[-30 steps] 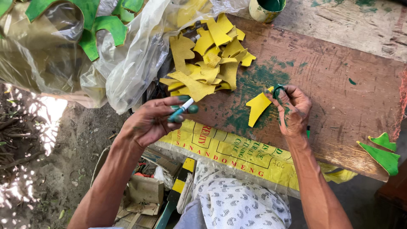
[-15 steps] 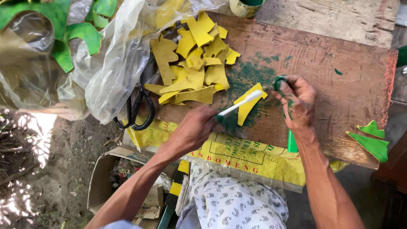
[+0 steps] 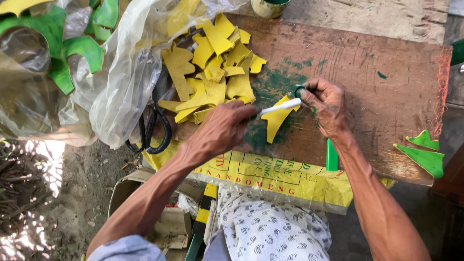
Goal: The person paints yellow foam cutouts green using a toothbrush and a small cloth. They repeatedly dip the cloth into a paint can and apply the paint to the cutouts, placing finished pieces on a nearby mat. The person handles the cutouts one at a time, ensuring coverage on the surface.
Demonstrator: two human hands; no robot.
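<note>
My left hand [image 3: 223, 129] grips a white-handled brush [image 3: 280, 106] and lays its tip on a yellow cut-out piece [image 3: 275, 121] lying on a green-stained patch of the brown wooden board [image 3: 377, 82]. My right hand [image 3: 326, 106] rests on the board at the piece's right end, fingertips pinching something small and green; what it is I cannot tell. A pile of yellow cut-out pieces [image 3: 212, 63] lies just left of both hands.
Black-handled scissors [image 3: 153, 133] lie at the board's left edge by a clear plastic bag [image 3: 116, 77] with green pieces [image 3: 77, 53] beyond. Two green painted pieces [image 3: 425, 152] sit at the right. A paint cup [image 3: 268, 6] stands at the top. A yellow sack [image 3: 280, 176] hangs below.
My left hand has moved from near the board's front edge rightward with the brush, which now touches the yellow piece. The scissors have come into view.
</note>
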